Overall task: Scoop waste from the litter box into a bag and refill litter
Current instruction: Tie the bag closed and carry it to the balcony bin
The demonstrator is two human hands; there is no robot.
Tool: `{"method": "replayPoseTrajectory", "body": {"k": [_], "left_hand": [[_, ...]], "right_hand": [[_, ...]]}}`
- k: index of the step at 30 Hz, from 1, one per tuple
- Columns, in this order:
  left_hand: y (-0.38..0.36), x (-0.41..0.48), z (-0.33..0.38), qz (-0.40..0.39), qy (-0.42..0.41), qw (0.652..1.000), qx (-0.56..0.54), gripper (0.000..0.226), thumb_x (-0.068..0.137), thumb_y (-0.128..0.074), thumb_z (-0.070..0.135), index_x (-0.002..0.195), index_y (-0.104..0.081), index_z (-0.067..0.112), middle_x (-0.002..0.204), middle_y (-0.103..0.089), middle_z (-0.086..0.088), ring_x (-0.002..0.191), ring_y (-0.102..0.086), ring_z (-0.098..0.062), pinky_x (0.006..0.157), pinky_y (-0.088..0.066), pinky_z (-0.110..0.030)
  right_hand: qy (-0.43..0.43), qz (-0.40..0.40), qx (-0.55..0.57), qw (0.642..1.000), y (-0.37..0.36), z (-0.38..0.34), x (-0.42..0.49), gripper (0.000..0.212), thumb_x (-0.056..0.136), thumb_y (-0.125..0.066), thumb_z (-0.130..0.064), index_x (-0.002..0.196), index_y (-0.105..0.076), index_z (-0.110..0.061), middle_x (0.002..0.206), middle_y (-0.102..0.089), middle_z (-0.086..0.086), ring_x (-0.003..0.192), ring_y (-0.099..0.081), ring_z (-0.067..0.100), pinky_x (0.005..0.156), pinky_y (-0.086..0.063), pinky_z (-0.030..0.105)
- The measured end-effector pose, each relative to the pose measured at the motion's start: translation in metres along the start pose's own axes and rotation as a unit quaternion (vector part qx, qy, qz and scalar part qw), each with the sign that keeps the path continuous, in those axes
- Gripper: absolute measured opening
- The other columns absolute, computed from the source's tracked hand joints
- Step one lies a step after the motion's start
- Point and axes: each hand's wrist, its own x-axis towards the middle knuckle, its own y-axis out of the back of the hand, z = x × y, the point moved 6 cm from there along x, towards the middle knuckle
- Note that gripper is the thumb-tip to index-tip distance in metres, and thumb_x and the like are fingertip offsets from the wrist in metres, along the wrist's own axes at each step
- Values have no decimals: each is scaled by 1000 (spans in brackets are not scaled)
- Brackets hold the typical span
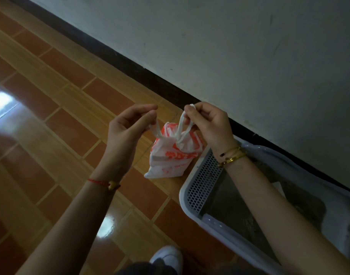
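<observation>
Our white shoe point(167, 255) pokes in at 6 o'clock, low on the floor point(71, 126). Up from it, near the middle, is the bag point(174, 157), white with orange print, its neck bunched tight. We cannot tell if it rests on the floor or hangs a little above it.

Our left hand point(128, 128) pinches one thin handle at 10 o'clock from the bag. Our right hand point(207, 124) pinches the other handle at 1 o'clock from the bag. Both hands hold on, and we think we are tying the bag shut.

At 4 o'clock from the bag lies the litter box point(185, 201), against the wall point(249, 56). It has gray litter point(239, 215) inside and a grid point(203, 181) at the end by the bag.

What could go wrong? The handles look thin and slippery. If one slides out of our fingers, the knot will be loose. Then the bag can flop open and waste can fall on the shiny floor. If we tug too hard, the thin plastic can rip. The bag is just beside the box, so it could tip onto the grid. We see no fresh litter to pour in.
</observation>
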Motion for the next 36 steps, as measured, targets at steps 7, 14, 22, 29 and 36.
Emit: {"method": "replayPoseTrajectory", "body": {"k": [7,14,22,29,36], "left_hand": [[2,-22,72,21,44,999,12,14,92,-57,9,101,-67,12,97,-71,1,91,-66,-13,85,-53,-25],[-7,-51,221,46,55,997,14,16,94,-57,9,105,-69,10,100,-72,-2,96,-67,-19,88,-54,-30],[-22,-95,427,71,46,996,26,22,97,-56,7,115,-69,8,111,-72,-8,104,-69,-22,87,-55,-30],[-30,-140,563,103,42,992,50,24,93,-59,3,114,-71,8,107,-74,-5,100,-71,-20,88,-58,-39],[-30,-176,649,134,18,985,105,22,86,-69,5,108,-72,10,102,-74,-5,90,-73,-18,82,-61,-39]], "right_hand": [[-42,-25,-39,998,-11,-73,-9,13,90,-62,-24,86,-65,-13,79,-69,-3,78,-67,7,68,-55,16],[-60,-30,-64,996,-11,-223,-20,18,88,-65,-27,91,-66,-9,87,-69,1,86,-67,13,69,-56,21],[-32,-40,-103,993,-7,-434,-52,16,88,-66,-26,89,-67,-10,84,-69,0,83,-67,14,70,-55,24],[14,-84,-155,984,-15,-583,-102,16,87,-66,-33,89,-67,-18,83,-69,-8,80,-65,4,72,-57,25],[57,-159,-186,968,-27,-679,-136,7,88,-65,-25,94,-64,-22,86,-64,-13,83,-63,1,74,-53,15]]}}
